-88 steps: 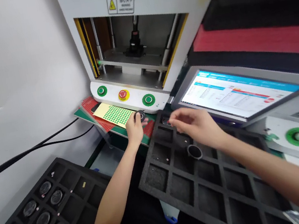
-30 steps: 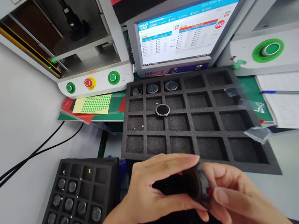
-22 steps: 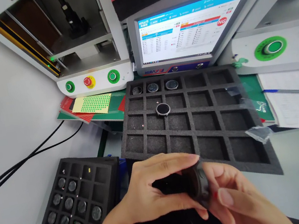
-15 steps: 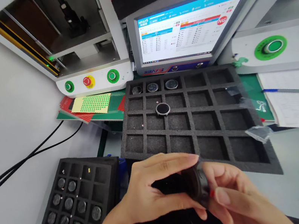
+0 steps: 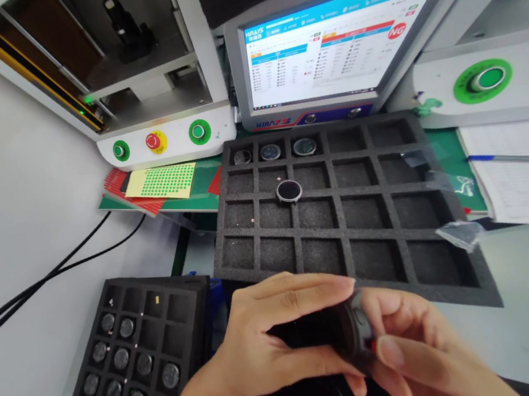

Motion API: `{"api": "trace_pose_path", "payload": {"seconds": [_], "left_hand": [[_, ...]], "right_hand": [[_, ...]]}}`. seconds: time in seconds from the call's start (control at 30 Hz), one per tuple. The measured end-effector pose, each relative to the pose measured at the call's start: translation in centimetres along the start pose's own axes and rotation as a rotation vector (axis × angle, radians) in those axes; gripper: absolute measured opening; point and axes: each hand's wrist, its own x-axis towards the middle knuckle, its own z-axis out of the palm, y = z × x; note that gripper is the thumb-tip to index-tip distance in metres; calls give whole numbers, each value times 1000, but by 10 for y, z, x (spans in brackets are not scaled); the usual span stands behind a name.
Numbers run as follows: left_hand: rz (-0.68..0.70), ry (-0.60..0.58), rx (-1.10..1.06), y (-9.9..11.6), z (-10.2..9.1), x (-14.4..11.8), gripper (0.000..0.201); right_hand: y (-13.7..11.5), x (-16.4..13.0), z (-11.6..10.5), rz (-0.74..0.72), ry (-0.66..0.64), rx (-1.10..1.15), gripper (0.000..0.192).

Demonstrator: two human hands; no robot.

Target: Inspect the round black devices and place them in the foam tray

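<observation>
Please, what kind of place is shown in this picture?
Probably an inspection station in an electronics factory. A test machine with green and red buttons stands beside a monitor that shows an "NG" mark, and foam trays hold round parts. Both hands hold one round black part.

A large black foam tray [image 5: 340,195] lies mid-bench, with three round parts [image 5: 270,152] in the cells of its far left corner and one dark disc [image 5: 288,190] resting on a divider just nearer. A monitor [image 5: 330,45] stands behind the tray, showing a red NG mark. Left of the monitor is a white press machine [image 5: 166,140] with two green buttons and a red one. A sheet of green dot stickers [image 5: 161,183] lies before it. A smaller foam tray [image 5: 135,368], holding many round parts, sits at the near left.
</observation>
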Motion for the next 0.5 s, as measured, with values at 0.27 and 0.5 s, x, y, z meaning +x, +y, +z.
{"api": "trace_pose_path", "payload": {"seconds": [0.27,0.5], "left_hand": [[28,4,28,5,-4,-1,59],[-145,-23,-314,-1,-1,1,63]], "right_hand": [[10,7,-11,-66,-197,34,48],[15,14,-17,-495,-45,-204,40]]}}
